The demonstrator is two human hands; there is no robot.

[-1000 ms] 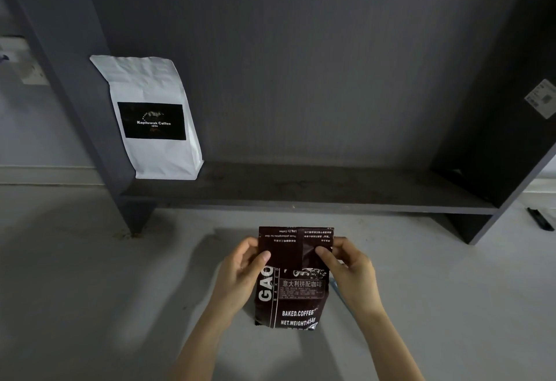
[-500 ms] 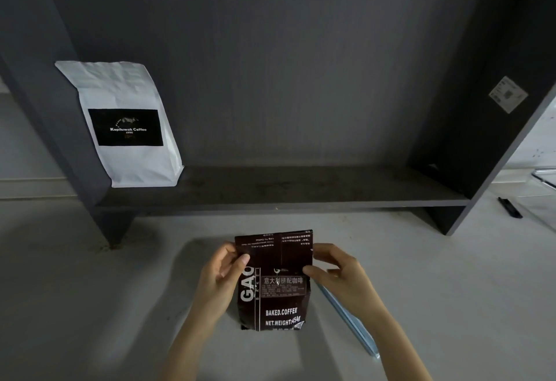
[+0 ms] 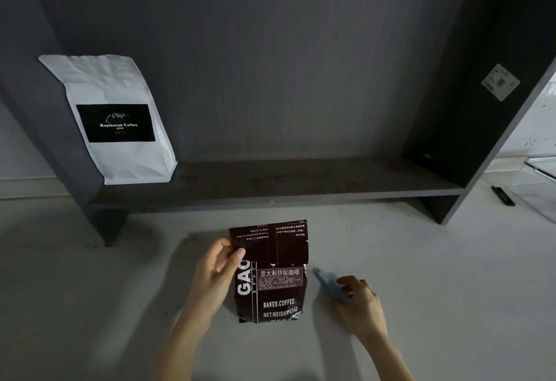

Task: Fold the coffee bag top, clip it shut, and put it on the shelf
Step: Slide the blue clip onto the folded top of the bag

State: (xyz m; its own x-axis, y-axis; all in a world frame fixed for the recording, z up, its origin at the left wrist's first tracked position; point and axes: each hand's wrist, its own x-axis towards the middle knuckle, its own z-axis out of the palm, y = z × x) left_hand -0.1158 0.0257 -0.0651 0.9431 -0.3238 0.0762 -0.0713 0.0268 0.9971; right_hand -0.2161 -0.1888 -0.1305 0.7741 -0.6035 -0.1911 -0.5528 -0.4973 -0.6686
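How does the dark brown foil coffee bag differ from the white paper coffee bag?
The dark brown foil coffee bag sits on the floor, top folded over, pinched by the left hand; the white paper coffee bag stands on the shelf, unfolded, untouched. Both carry coffee labels.

— What colour is the coffee bag (image 3: 270, 278)?
— Dark brown, glossy, with white lettering and a white-outlined text box.
— And the clip (image 3: 329, 286)?
— Pale blue.
— The other bag (image 3: 111, 115)?
— White, with a black rectangular label in white print.
— The shelf (image 3: 301, 182)?
— Dark grey, on a light grey floor (image 3: 421, 275).
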